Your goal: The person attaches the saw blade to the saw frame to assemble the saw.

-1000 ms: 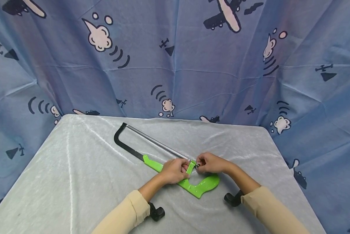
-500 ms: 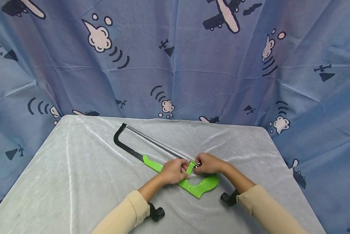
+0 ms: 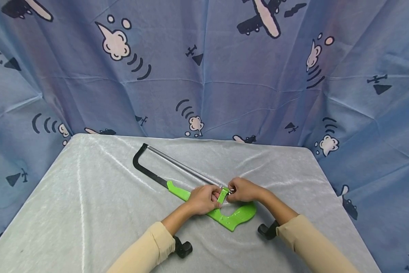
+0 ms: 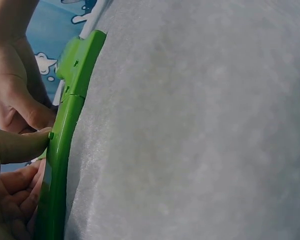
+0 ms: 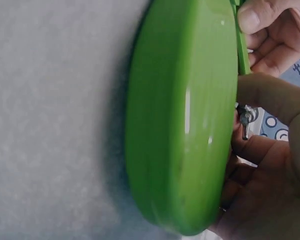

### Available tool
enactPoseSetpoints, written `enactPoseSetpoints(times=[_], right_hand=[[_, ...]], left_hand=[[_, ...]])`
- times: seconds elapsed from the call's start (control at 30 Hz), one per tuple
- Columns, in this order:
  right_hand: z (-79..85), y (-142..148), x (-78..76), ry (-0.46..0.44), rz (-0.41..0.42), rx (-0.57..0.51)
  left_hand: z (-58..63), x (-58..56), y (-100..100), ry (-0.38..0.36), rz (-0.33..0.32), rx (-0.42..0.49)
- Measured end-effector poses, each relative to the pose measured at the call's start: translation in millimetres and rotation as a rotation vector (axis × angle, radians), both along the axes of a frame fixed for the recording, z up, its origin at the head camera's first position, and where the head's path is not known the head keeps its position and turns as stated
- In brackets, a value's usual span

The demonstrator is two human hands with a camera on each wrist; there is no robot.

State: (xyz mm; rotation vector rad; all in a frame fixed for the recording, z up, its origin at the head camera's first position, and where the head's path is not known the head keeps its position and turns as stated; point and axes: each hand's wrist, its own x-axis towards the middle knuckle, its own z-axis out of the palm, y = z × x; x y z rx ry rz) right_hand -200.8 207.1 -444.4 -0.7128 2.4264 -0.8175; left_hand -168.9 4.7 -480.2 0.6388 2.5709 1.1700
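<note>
A hacksaw lies on the cloth with its green handle (image 3: 242, 215) towards the right front. Its black frame end (image 3: 141, 167) points to the far left, and a silvery bar (image 3: 184, 166) runs along its far side. With thumb and fingers, my left hand (image 3: 202, 200) grips the short green post (image 3: 222, 196) near the handle. My right hand (image 3: 247, 190) pinches a small metal wing nut (image 5: 246, 120) at the outer end of that post. In the right wrist view the handle covers part of my right fingers. Any blade edge is too small to make out.
A pale velvety cloth (image 3: 105, 227) covers the table, whose far edge meets a blue patterned curtain (image 3: 204, 68). Black wrist mounts (image 3: 183, 248) stick out from beneath both beige sleeves (image 3: 146, 246), close to the cloth.
My right hand and forearm have shifted slightly left, and the fingers have changed position a little around the wing nut. The left hand and hacksaw have stayed in place.
</note>
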Motion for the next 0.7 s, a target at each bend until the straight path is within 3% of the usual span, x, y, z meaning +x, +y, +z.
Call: enactPoseSetpoints(times=[0.23,0.4,0.57,0.7], right_hand=[[-1.7,6.2,-4.6,-0.031,0.021,-0.041],[-0.8,12.0,-8.2,-0.105,0.012,-0.098],[-3.1,19.3,-11.0,-0.204,-0.041,-0.164],[-4.6,24.6,-12.2,-0.231,-0.086,-0.182]], left_hand=[[1.0,0.0,-0.5,-0.013,-0.003,0.002],[1.2,-0.5,-0.2,-0.016,-0.004,0.003],[1.1,-0.2,-0.1,-0.017,-0.004,0.004],[1.4,0.1,-0.4,-0.005,-0.006,0.004]])
